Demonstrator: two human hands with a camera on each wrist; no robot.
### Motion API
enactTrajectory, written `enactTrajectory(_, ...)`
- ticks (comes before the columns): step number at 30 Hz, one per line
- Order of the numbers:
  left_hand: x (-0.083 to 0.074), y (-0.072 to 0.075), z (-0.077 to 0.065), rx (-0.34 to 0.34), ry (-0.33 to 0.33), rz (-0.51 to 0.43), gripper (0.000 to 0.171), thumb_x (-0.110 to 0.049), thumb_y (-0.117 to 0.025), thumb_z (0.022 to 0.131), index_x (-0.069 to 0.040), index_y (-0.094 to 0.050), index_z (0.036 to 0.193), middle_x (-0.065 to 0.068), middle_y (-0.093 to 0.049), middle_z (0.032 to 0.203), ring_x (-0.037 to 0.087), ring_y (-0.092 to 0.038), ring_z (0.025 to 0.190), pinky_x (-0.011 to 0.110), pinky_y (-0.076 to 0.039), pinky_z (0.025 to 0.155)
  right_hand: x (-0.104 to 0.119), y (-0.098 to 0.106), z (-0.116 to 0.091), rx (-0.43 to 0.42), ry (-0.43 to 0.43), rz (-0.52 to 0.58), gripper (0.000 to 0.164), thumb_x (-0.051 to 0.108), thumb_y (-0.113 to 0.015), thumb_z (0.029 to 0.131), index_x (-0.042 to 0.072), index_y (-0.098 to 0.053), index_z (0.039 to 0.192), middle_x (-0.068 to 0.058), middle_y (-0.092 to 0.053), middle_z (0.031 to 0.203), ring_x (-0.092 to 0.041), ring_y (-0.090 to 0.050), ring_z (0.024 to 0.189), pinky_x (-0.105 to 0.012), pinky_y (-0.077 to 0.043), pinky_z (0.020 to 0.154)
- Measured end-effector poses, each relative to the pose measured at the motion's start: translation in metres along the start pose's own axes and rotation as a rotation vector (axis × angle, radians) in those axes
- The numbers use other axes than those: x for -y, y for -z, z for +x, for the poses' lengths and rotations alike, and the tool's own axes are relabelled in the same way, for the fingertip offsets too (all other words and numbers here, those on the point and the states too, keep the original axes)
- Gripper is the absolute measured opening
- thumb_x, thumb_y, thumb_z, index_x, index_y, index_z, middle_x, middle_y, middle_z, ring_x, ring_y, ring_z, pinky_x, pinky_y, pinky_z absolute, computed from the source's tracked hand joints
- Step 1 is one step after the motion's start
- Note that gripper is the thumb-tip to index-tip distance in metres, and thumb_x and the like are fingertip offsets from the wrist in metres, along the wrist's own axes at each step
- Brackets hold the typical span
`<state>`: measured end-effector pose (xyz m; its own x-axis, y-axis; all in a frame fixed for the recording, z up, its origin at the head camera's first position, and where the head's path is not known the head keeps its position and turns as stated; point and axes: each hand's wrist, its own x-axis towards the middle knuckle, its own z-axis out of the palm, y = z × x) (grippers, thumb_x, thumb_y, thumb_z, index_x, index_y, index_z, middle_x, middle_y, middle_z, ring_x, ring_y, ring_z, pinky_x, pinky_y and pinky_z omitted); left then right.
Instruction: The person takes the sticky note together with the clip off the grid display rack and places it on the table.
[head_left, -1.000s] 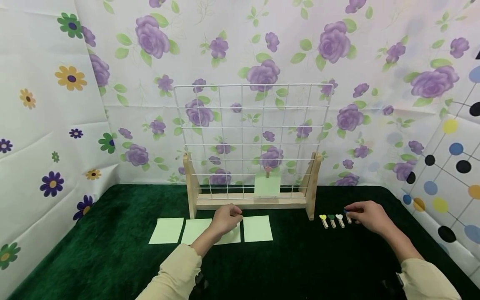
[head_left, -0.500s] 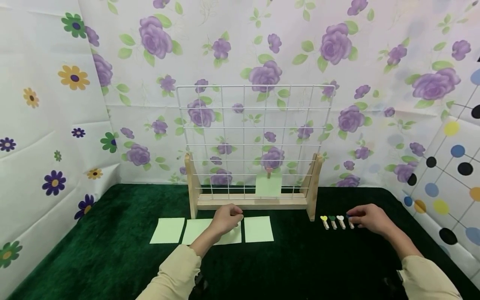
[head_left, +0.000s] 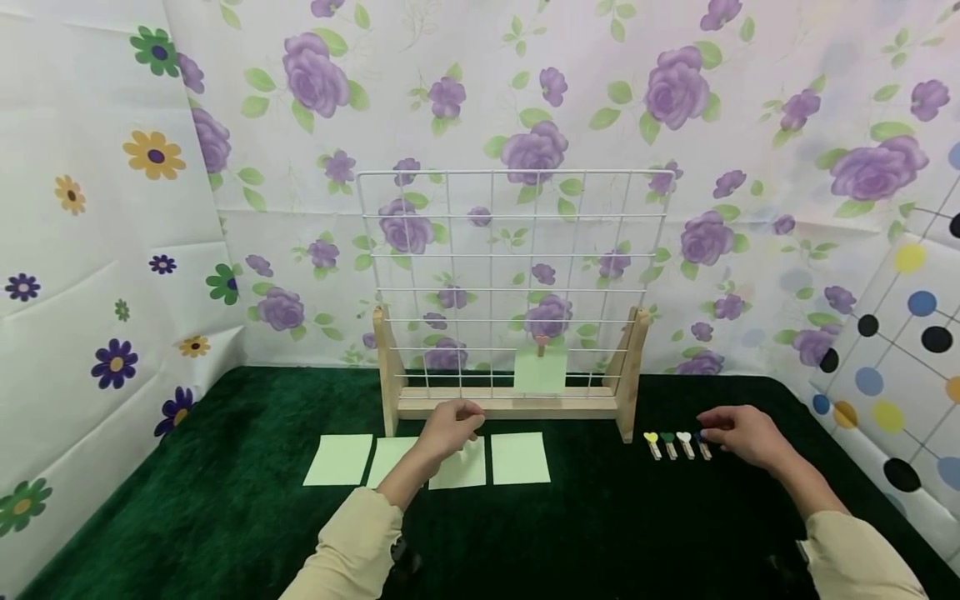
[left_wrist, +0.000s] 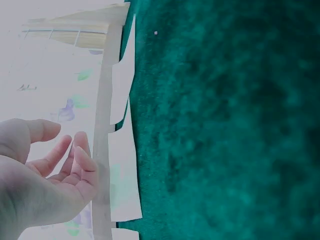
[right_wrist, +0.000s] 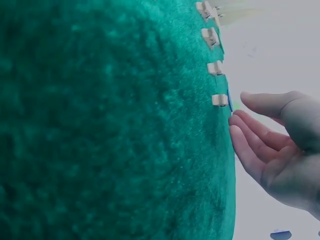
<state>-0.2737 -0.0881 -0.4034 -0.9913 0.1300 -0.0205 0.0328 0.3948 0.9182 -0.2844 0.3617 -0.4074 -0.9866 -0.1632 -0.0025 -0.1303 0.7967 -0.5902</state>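
My right hand [head_left: 742, 435] is beside the clothespin with a blue heart [head_left: 705, 450], at the right end of a row. In the right wrist view its thumb and fingertips [right_wrist: 239, 131] are apart, close to that clothespin [right_wrist: 220, 100]. Yellow [head_left: 654, 447], green [head_left: 671, 448] and white [head_left: 686, 447] heart clothespins lie left of it. My left hand [head_left: 444, 435] hovers over a row of pale green paper squares [head_left: 520, 458], fingers loosely bent, holding nothing. It partly covers the second square [head_left: 388, 454].
Behind the papers stands a white wire grid [head_left: 517, 216] on a wooden base [head_left: 510, 408]. A pink heart clothespin [head_left: 542, 345] holds one paper square [head_left: 540, 377] on it. Dark green cloth [head_left: 585, 525] covers the table; a floral curtain [head_left: 465, 100] hangs behind.
The blue clothespin has shifted slightly toward me, level with the others, and my right fingers have come off it. My left hand has lifted slightly. The head view has turned a little left.
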Motion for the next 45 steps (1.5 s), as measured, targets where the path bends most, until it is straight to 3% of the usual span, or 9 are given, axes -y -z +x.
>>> enactTrajectory(7, 0.002, 0.004, 0.003, -0.031, -0.025, -0.076, 0.027, -0.012, -0.054, 0.098, 0.004, -0.059, 0.119, 0.017, -0.061, 0.108, 0.030, -0.060, 0.094, 0.040, -0.050, 0.074, 0.015, -0.001, -0.006, -0.110, 0.075, -0.030, 0.033, 0.016, -0.061, 0.096, -0.009, -0.062, 0.119, -0.021, -0.067, 0.103, -0.024, -0.066, 0.079, -0.031, -0.053, 0.062)
enactTrajectory(13, -0.004, 0.002, 0.012, -0.074, -0.128, 0.057, 0.027, -0.013, -0.056, 0.097, 0.002, -0.061, 0.119, 0.013, -0.061, 0.113, 0.032, -0.057, 0.105, 0.043, -0.051, 0.083, 0.043, -0.009, -0.007, -0.195, 0.134, -0.050, 0.037, 0.026, -0.062, 0.096, -0.003, -0.065, 0.119, -0.018, -0.068, 0.106, -0.029, -0.065, 0.087, -0.041, -0.053, 0.069)
enactTrajectory(17, -0.016, -0.003, 0.021, -0.072, -0.179, 0.070, 0.030, -0.014, -0.057, 0.097, 0.002, -0.060, 0.122, 0.015, -0.061, 0.115, 0.032, -0.057, 0.107, 0.043, -0.050, 0.084, 0.066, -0.017, -0.004, -0.226, 0.168, 0.005, 0.037, 0.030, -0.060, 0.097, 0.001, -0.066, 0.119, -0.017, -0.067, 0.109, -0.027, -0.065, 0.090, -0.040, -0.053, 0.072)
enactTrajectory(23, -0.028, -0.019, 0.029, -0.074, -0.168, 0.019, 0.036, -0.014, -0.057, 0.097, 0.003, -0.056, 0.129, 0.016, -0.061, 0.117, 0.034, -0.056, 0.111, 0.043, -0.050, 0.087, 0.103, -0.033, 0.010, -0.210, 0.186, 0.141, 0.036, 0.029, -0.061, 0.097, 0.002, -0.067, 0.119, -0.014, -0.068, 0.108, -0.025, -0.065, 0.089, -0.034, -0.052, 0.070)
enactTrajectory(32, -0.040, -0.029, 0.040, -0.122, -0.158, -0.026, 0.035, -0.014, -0.058, 0.095, 0.004, -0.057, 0.125, 0.017, -0.064, 0.114, 0.031, -0.059, 0.108, 0.040, -0.050, 0.087, 0.152, -0.046, 0.033, -0.167, 0.251, 0.286, 0.031, 0.021, -0.061, 0.097, 0.001, -0.066, 0.120, -0.016, -0.067, 0.113, -0.030, -0.065, 0.095, -0.044, -0.054, 0.078)
enactTrajectory(38, -0.046, -0.029, 0.042, -0.163, -0.170, -0.016, 0.027, -0.013, -0.060, 0.094, 0.003, -0.063, 0.116, 0.013, -0.066, 0.108, 0.027, -0.061, 0.102, 0.035, -0.051, 0.084, 0.175, -0.047, 0.044, -0.196, 0.280, 0.289, 0.031, 0.018, -0.059, 0.097, 0.001, -0.064, 0.123, -0.015, -0.066, 0.117, -0.029, -0.067, 0.094, -0.041, -0.055, 0.078)
enactTrajectory(45, -0.048, -0.033, 0.048, -0.154, -0.126, -0.059, 0.027, -0.011, -0.059, 0.095, 0.002, -0.062, 0.119, 0.014, -0.065, 0.110, 0.029, -0.060, 0.103, 0.037, -0.052, 0.082, 0.194, -0.046, 0.053, -0.231, 0.296, 0.252, 0.033, 0.019, -0.059, 0.097, 0.003, -0.063, 0.126, -0.014, -0.065, 0.119, -0.027, -0.068, 0.093, -0.041, -0.055, 0.079)
